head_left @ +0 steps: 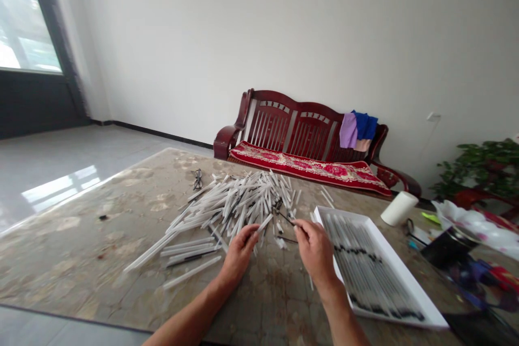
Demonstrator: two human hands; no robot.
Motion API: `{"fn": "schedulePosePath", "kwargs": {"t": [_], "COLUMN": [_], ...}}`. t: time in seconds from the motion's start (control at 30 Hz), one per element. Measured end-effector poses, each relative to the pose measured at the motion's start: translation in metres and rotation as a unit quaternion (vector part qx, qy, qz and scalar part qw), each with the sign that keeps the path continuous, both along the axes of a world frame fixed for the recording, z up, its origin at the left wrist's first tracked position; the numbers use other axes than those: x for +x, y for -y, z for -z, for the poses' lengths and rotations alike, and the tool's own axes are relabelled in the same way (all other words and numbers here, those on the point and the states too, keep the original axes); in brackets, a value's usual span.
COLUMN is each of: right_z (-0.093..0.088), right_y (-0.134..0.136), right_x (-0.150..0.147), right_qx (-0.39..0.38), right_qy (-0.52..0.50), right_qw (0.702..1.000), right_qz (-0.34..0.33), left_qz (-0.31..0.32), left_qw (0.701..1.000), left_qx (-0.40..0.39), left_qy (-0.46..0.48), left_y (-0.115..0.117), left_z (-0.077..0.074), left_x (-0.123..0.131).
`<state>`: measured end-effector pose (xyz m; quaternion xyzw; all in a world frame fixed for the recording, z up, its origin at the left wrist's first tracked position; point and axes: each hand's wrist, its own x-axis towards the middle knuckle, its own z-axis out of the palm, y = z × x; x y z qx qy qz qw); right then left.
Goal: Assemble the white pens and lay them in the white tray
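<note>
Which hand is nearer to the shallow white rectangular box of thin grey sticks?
Right. The right hand is just beside the left wall of the box; the left hand is farther off, by the loose pile of thin white tubes.

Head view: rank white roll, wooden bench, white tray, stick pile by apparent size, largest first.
1. Wooden bench
2. Stick pile and white tray: not ranked; too close to call, since the pile's outline is loose
3. White roll, plainly smallest

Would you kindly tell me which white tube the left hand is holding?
It is the white tube pinched in the left hand and slanting up to the right; those in the pile lie loose.
</note>
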<state>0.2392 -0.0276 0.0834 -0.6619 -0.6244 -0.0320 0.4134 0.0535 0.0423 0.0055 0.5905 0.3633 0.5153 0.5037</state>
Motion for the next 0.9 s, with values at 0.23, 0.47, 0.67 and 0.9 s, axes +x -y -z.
{"fn": "schedulePosePath", "kwargs": {"t": [0.23, 0.47, 0.67, 0.9], "right_z": [-0.022, -0.021, -0.028, -0.044], "right_y": [0.008, 0.011, 0.015, 0.017], "right_x": [0.011, 0.020, 0.022, 0.008], "right_qx": [0.043, 0.054, 0.039, -0.019], "right_qy": [0.120, 0.124, 0.187, 0.267], "right_qw": [0.992, 0.991, 0.982, 0.963], "right_qz": [-0.002, 0.000, 0.005, -0.036], "left_qz": [-0.022, -0.024, -0.018, -0.019], "left_qw": [0.991, 0.983, 0.972, 0.946], "left_qx": [0.122, 0.154, 0.189, 0.254], "left_qy": [-0.054, -0.099, -0.138, -0.202], "left_y": [-0.003, -0.002, 0.001, 0.004], "left_z": [0.005, 0.009, 0.007, 0.005], "left_x": [-0.001, -0.003, -0.003, -0.003]}}
